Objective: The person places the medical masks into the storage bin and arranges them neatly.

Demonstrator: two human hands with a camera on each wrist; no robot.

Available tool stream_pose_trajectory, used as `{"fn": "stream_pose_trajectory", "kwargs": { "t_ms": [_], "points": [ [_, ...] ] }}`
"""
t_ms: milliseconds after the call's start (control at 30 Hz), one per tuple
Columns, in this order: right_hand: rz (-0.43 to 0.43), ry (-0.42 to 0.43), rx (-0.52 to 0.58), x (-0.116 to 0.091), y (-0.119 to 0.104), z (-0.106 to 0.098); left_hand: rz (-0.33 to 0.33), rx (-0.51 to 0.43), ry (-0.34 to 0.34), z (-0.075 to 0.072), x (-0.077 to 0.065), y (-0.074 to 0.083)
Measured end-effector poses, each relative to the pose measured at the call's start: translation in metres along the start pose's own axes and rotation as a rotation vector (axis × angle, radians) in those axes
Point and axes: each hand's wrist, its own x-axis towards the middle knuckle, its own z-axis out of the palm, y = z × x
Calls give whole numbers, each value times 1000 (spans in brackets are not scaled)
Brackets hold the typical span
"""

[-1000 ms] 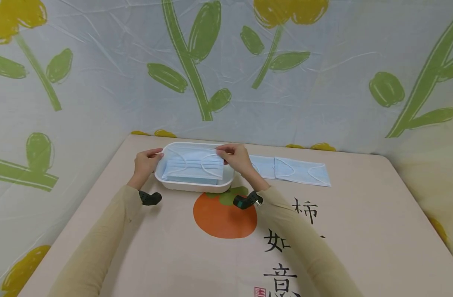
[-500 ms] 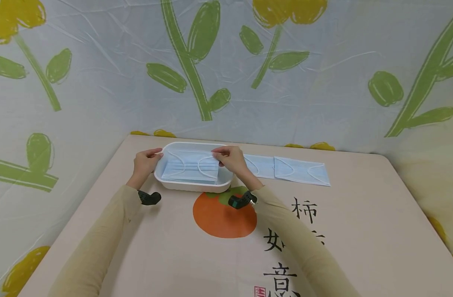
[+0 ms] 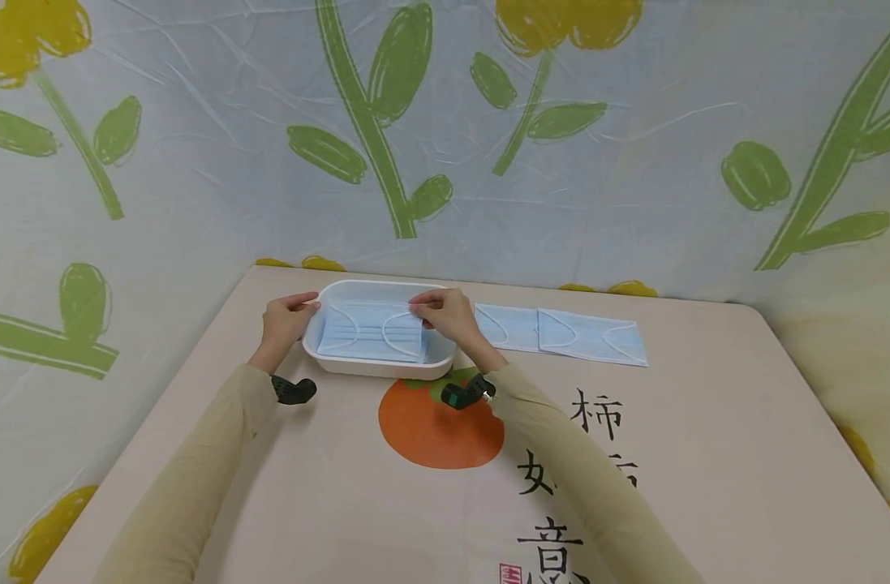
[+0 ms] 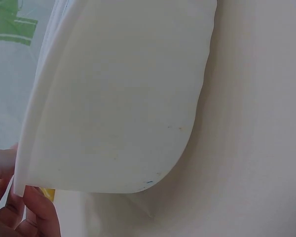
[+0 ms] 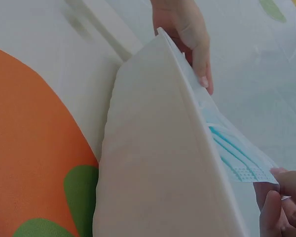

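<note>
A white plastic basin (image 3: 382,370) stands at the back left of the table, with light blue face masks lying in it. My left hand (image 3: 284,319) grips the basin's left rim; in the left wrist view its fingers (image 4: 43,210) curl under that rim (image 4: 20,173). The right hand (image 3: 450,315) pinches the right end of the top face mask (image 3: 370,331) between thumb and fingertips. In the right wrist view this face mask (image 5: 239,153) slopes up from inside the basin to my right fingers (image 5: 291,182). How many masks lie beneath it is hidden.
Two more face masks, a nearer-left one (image 3: 509,326) and an overlapping one (image 3: 594,337), lie flat right of the basin. A printed orange persimmon (image 3: 440,426) and black characters mark the tabletop (image 3: 722,422). A flower-patterned cloth (image 3: 620,203) hangs behind.
My right hand has moved left and slightly down, bringing the top mask's right end lower into the basin. The left hand has stayed on the rim.
</note>
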Motion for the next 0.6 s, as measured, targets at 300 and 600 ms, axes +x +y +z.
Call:
{"fn": "stream_pose_trajectory", "kwargs": {
  "t_ms": [300, 600],
  "points": [
    [-44, 22, -72, -3, -2, 2, 11, -2, 15, 6, 14, -14],
    [-80, 38, -171, -4, -2, 3, -48, -25, -12, -13, -35, 35]
  ]
}}
